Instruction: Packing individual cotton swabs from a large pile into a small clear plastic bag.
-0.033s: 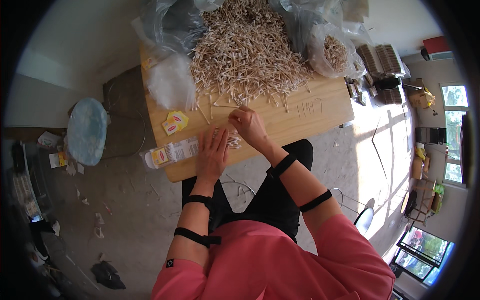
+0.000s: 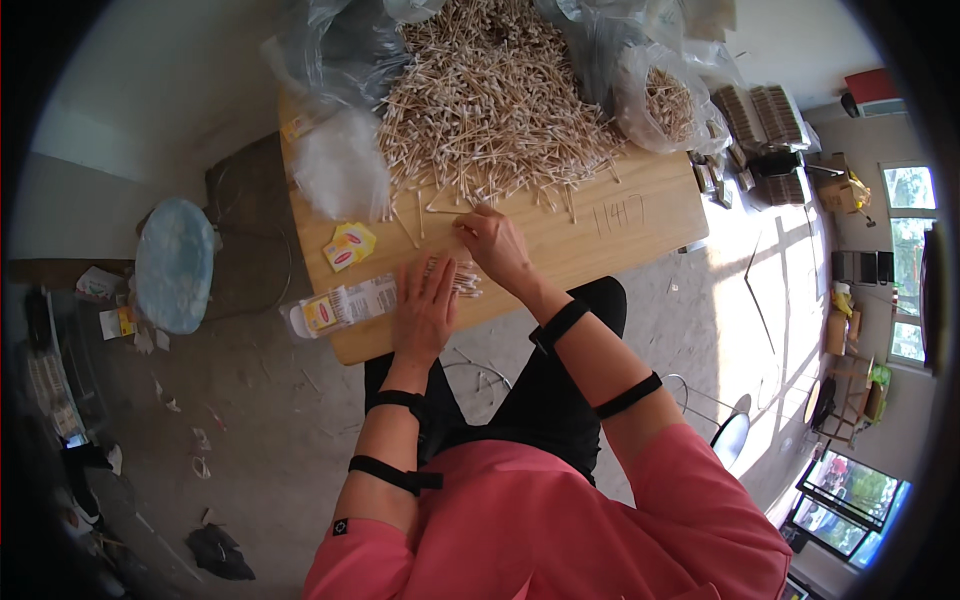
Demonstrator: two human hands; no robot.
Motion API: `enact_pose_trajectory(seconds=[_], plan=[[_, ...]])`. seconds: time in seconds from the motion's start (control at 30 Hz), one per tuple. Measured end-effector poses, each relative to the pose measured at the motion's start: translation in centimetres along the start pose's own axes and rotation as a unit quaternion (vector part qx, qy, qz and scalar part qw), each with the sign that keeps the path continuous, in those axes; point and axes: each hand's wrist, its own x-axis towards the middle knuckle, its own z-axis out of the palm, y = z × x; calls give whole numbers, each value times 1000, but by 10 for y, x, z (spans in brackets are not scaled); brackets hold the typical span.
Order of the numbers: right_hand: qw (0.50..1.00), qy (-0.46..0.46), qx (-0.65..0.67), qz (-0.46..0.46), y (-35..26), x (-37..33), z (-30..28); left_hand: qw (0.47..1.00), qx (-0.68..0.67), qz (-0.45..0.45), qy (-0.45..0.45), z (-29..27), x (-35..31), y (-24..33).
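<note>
My left hand [image 2: 425, 305] lies flat with fingers stretched over a small row of cotton swabs [image 2: 466, 280], whose tips stick out on its right. Left of that hand, touching it, is a clear plastic pouch [image 2: 372, 298] with a yellow and white card [image 2: 322, 313] inside. My right hand [image 2: 495, 245] is closed in a pinch just above the row; whatever its fingertips hold is hidden. A single swab [image 2: 443, 210] lies by its fingers. Beyond spreads a big heap of loose cotton swabs [image 2: 490, 110].
Yellow cards [image 2: 348, 246] and clear plastic bags [image 2: 342, 165] lie on the left of the wooden table [image 2: 640, 225]. A bag of swabs [image 2: 668, 105] stands at the right. Packed bundles [image 2: 765, 115] are stacked beyond it. A blue round stool [image 2: 175, 265] stands to the left.
My right hand has shifted very slightly to the left. My left hand and the pouch stay where they were.
</note>
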Motion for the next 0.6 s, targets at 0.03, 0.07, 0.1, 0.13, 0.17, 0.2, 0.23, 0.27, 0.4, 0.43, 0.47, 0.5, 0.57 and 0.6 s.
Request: enact_pose_trajectory(seconds=[0.03, 0.07, 0.1, 0.13, 0.17, 0.2, 0.23, 0.27, 0.4, 0.43, 0.47, 0.5, 0.57, 0.6], plan=[[999, 48, 4, -6, -1, 13, 3, 1000, -1, -4, -2, 1, 2, -1], [999, 53, 4, -5, -3, 21, 4, 1000, -1, 1, -3, 1, 4, -1], [998, 59, -6, -30, -5, 27, 4, 1000, -10, 0, -2, 1, 4, 1], [996, 60, -11, -59, -14, 32, 9, 1000, -16, -8, -2, 0, -1, -1], [993, 21, -10, -114, -24, 37, 15, 1000, -11, -10, -2, 4, -7, -4], [993, 20, -6, -116, -35, 38, 21, 1000, 2, -14, -2, 9, -11, -9], [987, -42, -42, -152, -36, 36, 26, 1000, 10, -11, -2, 10, -8, -10], [974, -104, -77, -185, -37, 36, 26, 1000, 9, -5, -3, 11, -6, -8], [997, 25, -35, -68, -9, 34, 5, 1000, -18, 0, 13, 6, 1, 2], [996, 63, -1, -57, -6, 28, -5, 1000, -14, -9, 3, 5, 0, -1], [997, 64, -3, -51, -5, 18, -12, 1000, -10, -17, -6, 4, -2, -2], [996, 85, 33, -15, -6, 5, -17, 1000, -14, -14, -10, 2, -5, -2], [991, 121, 50, 10, -5, -23, -25, 994, -100, -28, 19, 0, -3, -7], [991, 125, 50, 11, -7, -40, -19, 995, -100, -24, 19, -2, -3, -11]])
